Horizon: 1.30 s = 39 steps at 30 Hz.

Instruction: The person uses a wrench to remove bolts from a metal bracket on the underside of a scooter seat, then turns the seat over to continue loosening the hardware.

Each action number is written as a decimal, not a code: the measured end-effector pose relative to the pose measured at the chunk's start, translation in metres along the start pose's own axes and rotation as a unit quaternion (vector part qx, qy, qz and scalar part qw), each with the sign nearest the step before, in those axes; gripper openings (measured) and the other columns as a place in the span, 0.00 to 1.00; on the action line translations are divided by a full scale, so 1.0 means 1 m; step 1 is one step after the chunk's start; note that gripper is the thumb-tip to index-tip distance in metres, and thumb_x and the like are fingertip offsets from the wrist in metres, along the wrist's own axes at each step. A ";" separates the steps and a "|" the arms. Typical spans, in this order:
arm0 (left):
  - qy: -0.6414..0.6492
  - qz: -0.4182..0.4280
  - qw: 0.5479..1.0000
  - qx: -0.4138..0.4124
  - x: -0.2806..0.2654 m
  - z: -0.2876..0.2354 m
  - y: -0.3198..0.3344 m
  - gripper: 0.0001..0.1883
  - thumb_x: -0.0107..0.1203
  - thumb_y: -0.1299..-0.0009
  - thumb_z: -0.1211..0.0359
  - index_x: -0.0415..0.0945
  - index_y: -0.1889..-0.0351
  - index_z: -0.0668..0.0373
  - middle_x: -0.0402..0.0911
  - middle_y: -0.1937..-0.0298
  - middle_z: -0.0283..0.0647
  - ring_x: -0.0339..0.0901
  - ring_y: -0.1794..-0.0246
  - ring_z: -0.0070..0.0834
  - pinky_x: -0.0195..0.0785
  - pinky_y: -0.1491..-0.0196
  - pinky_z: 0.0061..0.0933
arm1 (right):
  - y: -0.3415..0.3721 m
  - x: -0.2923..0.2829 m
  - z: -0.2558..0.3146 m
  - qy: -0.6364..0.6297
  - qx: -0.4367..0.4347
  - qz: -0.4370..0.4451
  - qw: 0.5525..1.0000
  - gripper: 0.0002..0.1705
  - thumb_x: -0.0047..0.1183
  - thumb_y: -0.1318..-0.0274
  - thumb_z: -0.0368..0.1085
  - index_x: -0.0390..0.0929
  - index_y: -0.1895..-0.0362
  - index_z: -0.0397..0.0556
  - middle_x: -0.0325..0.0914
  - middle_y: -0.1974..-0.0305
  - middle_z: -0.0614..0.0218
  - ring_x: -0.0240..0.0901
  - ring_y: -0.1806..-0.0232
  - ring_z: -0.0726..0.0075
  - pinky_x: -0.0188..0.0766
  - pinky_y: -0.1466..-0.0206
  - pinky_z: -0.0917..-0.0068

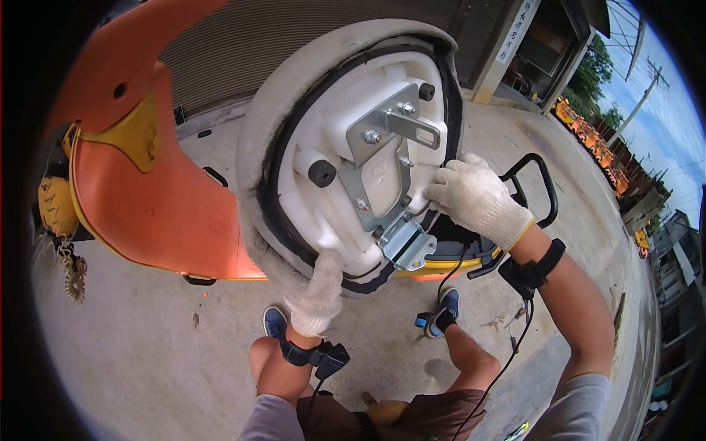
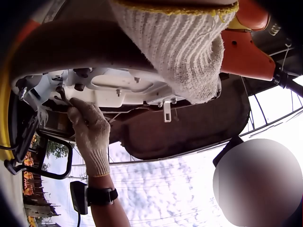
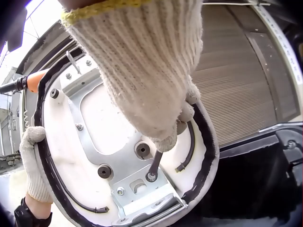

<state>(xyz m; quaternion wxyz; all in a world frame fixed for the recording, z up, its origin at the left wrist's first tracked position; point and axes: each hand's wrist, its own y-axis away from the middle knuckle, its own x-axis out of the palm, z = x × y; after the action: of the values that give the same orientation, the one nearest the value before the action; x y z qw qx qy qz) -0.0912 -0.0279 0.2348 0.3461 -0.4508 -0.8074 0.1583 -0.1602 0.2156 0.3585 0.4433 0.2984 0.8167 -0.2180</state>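
Writing: the pale pillar (image 1: 512, 37) behind carries a vertical line of dark Chinese characters, too small and tilted to read with certainty. A small raised marking on the recessed panel of the seat underside is illegible. No brand can be read on the orange vehicle (image 1: 158, 198).

Right grip (image 1: 478, 198): white knitted glove with a yellow cuff edge. Fingers are closed around a slim dark wrench (image 3: 155, 164); the wrench's far end sits at a nut (image 3: 151, 177) on the metal hinge bracket (image 1: 406, 244).

Left grip (image 1: 316, 290): matching glove, clasping the lower edge of the seat (image 1: 312, 143), parted only by the thickness of the rim, with the thumb lying on the underside.

Seat: tipped up above the vehicle, white underside facing the person, grey cover around the outer rim. A metal plate (image 1: 359, 147) is bolted to its middle, with a slotted tab (image 1: 426, 134) standing out at the upper end and the hinge bracket at the lower end.
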 end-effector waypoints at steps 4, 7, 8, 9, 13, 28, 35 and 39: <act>-0.017 0.000 1.000 -0.001 -0.002 0.001 0.002 0.54 0.56 0.49 0.68 0.48 0.19 0.65 0.58 0.24 0.48 0.58 0.23 0.41 0.48 0.21 0.43 | -0.003 0.006 -0.006 -0.081 0.034 -0.050 0.995 0.09 0.62 0.47 0.44 0.86 0.66 0.56 0.82 0.65 0.68 0.80 0.56 0.60 0.73 0.49 0.63; -0.036 0.006 0.996 -0.084 -0.008 0.010 0.009 0.55 0.57 0.49 0.67 0.47 0.19 0.66 0.57 0.23 0.49 0.57 0.23 0.41 0.47 0.21 0.44 | 0.004 0.007 -0.006 -0.176 0.126 0.024 0.976 0.10 0.64 0.46 0.43 0.88 0.62 0.55 0.85 0.64 0.63 0.82 0.58 0.56 0.75 0.52 0.60; -0.035 0.005 0.996 -0.083 -0.007 0.013 0.009 0.55 0.57 0.49 0.67 0.47 0.19 0.66 0.57 0.23 0.49 0.57 0.23 0.41 0.47 0.21 0.44 | 0.007 0.006 -0.004 -0.175 0.126 0.024 0.976 0.10 0.64 0.46 0.43 0.88 0.62 0.55 0.85 0.64 0.63 0.82 0.58 0.56 0.75 0.52 0.60; -0.009 -0.001 0.996 -0.084 -0.006 0.014 0.009 0.54 0.57 0.48 0.67 0.48 0.20 0.66 0.58 0.24 0.50 0.58 0.23 0.42 0.48 0.21 0.44 | 0.013 0.006 0.001 -0.228 0.176 0.032 0.957 0.11 0.64 0.47 0.43 0.88 0.62 0.53 0.85 0.64 0.62 0.82 0.59 0.53 0.76 0.53 0.59; -0.073 0.033 0.997 0.015 -0.002 0.000 0.006 0.51 0.57 0.47 0.66 0.52 0.22 0.69 0.62 0.26 0.54 0.60 0.24 0.46 0.49 0.22 0.44 | 0.025 0.025 0.009 -0.296 0.218 -0.034 0.929 0.12 0.64 0.46 0.43 0.88 0.61 0.51 0.85 0.64 0.60 0.82 0.59 0.51 0.76 0.52 0.58; -0.014 -0.015 0.999 -0.028 -0.001 0.007 0.008 0.52 0.57 0.50 0.66 0.53 0.23 0.71 0.64 0.27 0.51 0.63 0.27 0.42 0.51 0.23 0.43 | 0.041 0.091 0.029 -0.080 0.152 -0.237 0.956 0.14 0.68 0.56 0.35 0.87 0.61 0.60 0.80 0.61 0.75 0.77 0.56 0.61 0.71 0.51 0.61; -0.023 0.008 0.999 0.023 0.002 -0.005 -0.001 0.54 0.58 0.49 0.67 0.50 0.21 0.70 0.60 0.25 0.50 0.59 0.24 0.41 0.50 0.22 0.43 | 0.063 0.035 0.067 -0.369 0.329 -0.141 0.858 0.10 0.65 0.46 0.40 0.88 0.61 0.51 0.84 0.57 0.64 0.82 0.61 0.56 0.76 0.54 0.60; -0.031 -0.010 0.999 0.029 0.003 0.000 0.006 0.54 0.57 0.49 0.68 0.47 0.20 0.69 0.58 0.24 0.50 0.58 0.23 0.42 0.49 0.22 0.44 | 0.078 0.005 0.083 -0.329 0.243 -0.048 0.911 0.13 0.62 0.41 0.35 0.88 0.52 0.49 0.81 0.63 0.63 0.83 0.60 0.57 0.78 0.55 0.67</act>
<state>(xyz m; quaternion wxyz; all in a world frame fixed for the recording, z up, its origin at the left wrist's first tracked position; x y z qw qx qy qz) -0.0887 -0.0226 0.2328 0.3352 -0.4274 -0.8174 0.1917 -0.0600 0.2223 0.3043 0.5895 0.2688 0.5597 -0.5167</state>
